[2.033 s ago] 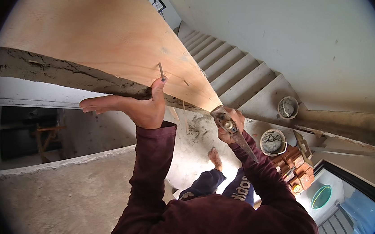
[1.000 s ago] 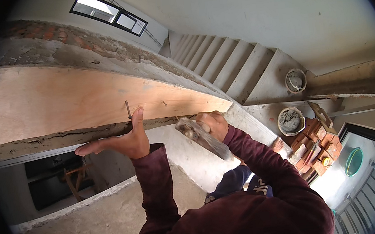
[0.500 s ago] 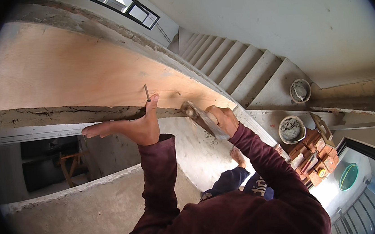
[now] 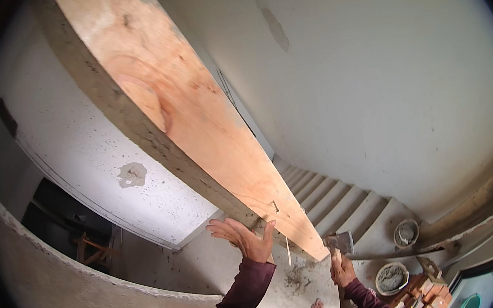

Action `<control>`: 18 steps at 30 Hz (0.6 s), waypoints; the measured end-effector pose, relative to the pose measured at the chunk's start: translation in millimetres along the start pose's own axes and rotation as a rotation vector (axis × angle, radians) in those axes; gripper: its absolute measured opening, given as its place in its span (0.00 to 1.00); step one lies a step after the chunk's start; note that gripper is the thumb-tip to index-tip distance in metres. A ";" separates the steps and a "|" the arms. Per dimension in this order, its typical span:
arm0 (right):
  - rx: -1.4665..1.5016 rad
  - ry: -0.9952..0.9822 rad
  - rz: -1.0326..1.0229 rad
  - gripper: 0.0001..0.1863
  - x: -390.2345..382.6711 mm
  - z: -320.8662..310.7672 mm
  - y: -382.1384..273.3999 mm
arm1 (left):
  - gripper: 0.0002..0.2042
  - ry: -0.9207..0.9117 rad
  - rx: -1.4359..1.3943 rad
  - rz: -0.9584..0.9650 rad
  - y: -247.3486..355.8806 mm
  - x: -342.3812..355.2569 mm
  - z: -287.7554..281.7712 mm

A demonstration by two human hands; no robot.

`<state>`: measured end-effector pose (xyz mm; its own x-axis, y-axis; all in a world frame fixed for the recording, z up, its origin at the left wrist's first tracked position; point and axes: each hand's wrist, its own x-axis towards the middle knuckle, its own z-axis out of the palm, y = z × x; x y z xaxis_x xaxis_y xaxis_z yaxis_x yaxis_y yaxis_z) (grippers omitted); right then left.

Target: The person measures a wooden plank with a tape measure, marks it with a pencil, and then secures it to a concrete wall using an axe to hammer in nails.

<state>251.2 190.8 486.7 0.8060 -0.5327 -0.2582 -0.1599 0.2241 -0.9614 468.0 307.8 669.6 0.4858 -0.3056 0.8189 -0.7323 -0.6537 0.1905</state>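
A long pale plywood board [image 4: 221, 138] runs from the upper left down to the middle. Near its lower end a bent nail [image 4: 275, 206] sticks out of the face. My left hand [image 4: 250, 241] is open beside the board's lower edge, thumb up and fingers spread, with nothing in it. In my right hand [image 4: 342, 270] is the wooden handle of a hatchet. The dark metal hatchet head [image 4: 340, 242] is up beside the board's end. Below the board hangs a thin pale strip [image 4: 288, 252].
Concrete stairs [image 4: 346, 204] descend behind the board, along a plastered wall [image 4: 370, 82]. Two mortar buckets, one upper [image 4: 406, 233] and one lower [image 4: 391, 278], stand at right near stacked red bricks [image 4: 423, 297]. A rough ledge [image 4: 129, 290] curves at lower left.
The view has swung, so the board now slants steeply and my hands sit lower. The hatchet, level and blurred near the board before, is now upright at its end. My left hand stays open.
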 end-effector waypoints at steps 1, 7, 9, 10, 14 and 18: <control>0.109 -0.028 0.107 0.25 -10.4 -1.7 1.0 | 0.59 0.025 -0.021 0.009 1.0 12.9 -26.7; 0.621 0.062 0.654 0.44 91.3 -172.2 288.2 | 0.49 0.417 -0.124 0.485 98.4 245.4 -113.2; 0.304 0.070 0.630 0.43 39.4 -118.8 179.5 | 0.45 0.404 0.117 0.601 96.0 304.0 -190.3; 0.262 0.082 0.612 0.42 36.5 -126.8 148.9 | 0.43 0.412 0.173 0.657 108.3 339.7 -205.6; 0.202 0.042 0.552 0.39 43.9 -139.2 93.2 | 0.41 0.507 0.426 0.619 134.2 442.6 -231.4; 0.173 0.027 0.513 0.36 52.0 -148.1 70.0 | 0.41 0.465 0.597 0.476 144.7 475.6 -211.5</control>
<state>197.5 57.9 391.8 0.6338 -0.3399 -0.6948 -0.4311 0.5906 -0.6822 492.1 214.3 1201.1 -0.1442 -0.4096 0.9008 -0.3732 -0.8206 -0.4329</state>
